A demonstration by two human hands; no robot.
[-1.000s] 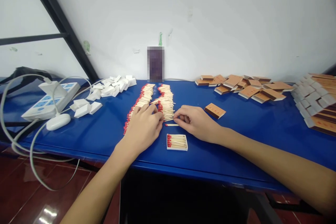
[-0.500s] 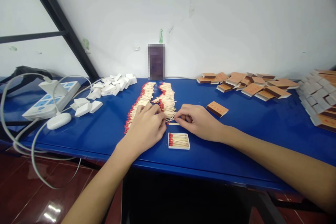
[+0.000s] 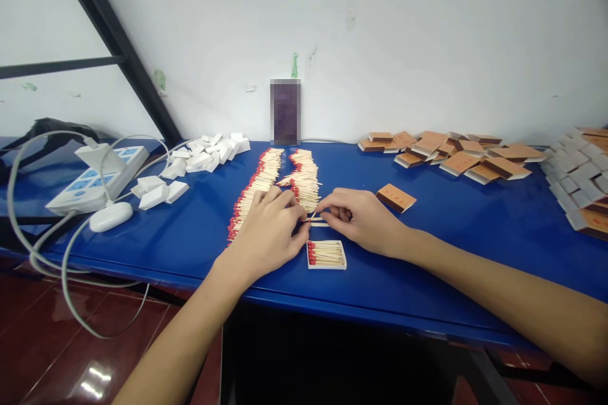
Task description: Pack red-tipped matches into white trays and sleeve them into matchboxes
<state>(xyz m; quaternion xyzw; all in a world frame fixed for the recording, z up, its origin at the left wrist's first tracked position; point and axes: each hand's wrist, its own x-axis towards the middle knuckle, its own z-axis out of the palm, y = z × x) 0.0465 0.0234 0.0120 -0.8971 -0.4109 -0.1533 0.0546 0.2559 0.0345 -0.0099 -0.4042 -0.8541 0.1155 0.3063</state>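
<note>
Two long rows of red-headed matches (image 3: 259,186) lie on the blue table; the shorter right-hand row (image 3: 306,180) reaches down to my fingers. My left hand (image 3: 270,228) rests over the lower end of the left row, thumb and forefinger closed at the head end of a few matches. Opposite it, my right hand (image 3: 358,220) pinches the plain ends of these matches, one of them slanting up. Just below both hands sits a white matchbox tray (image 3: 327,267) with matches lying in it, heads to the left. My fingers partly hide the held matches.
An orange matchbox sleeve (image 3: 396,197) lies right of my right hand. Behind are piled sleeves (image 3: 458,161) and, far right, stacked matchboxes (image 3: 577,171). White trays (image 3: 209,155), a power strip (image 3: 95,183) and cables are on the left. A blurred dark rectangle (image 3: 285,112) stands against the wall.
My left thumb and forefinger have moved slightly right and closed on the head ends of the matches. The right hand stays nearly in place. The whole view has shifted slightly.
</note>
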